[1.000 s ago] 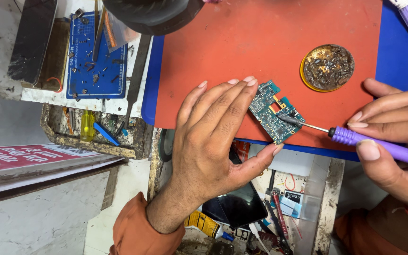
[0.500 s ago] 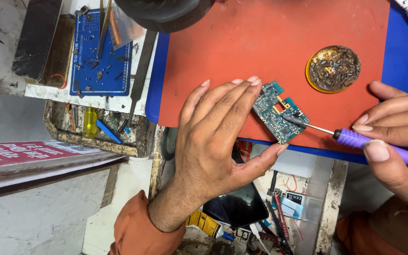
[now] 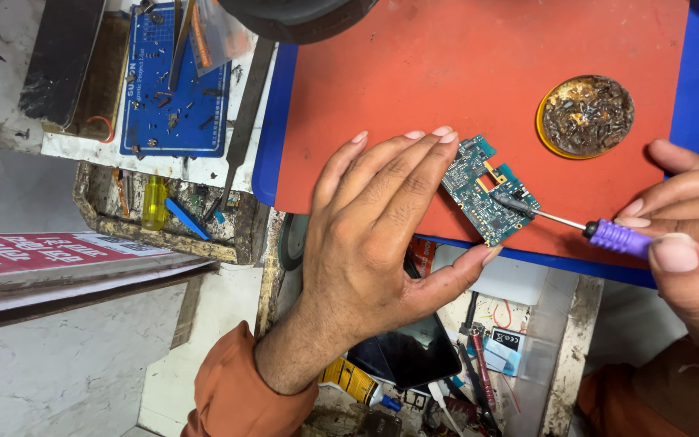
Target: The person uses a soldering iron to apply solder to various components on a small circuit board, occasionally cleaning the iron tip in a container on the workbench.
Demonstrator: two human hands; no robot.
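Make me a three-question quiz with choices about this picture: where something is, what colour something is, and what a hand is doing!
1. Where does the circuit board lie?
A. on the orange mat
B. in the blue screw tray
C. on the floor

2. What colour is the screwdriver handle?
A. green
B. purple
C. red

3. What is the left hand doing?
A. hanging in the air
B. holding a phone
C. steadying the board with its fingers

Answers: 1 A, the board rests on the mat's near edge. 2 B, the handle in the right hand is purple. 3 C, fingertips and thumb touch the board's sides.
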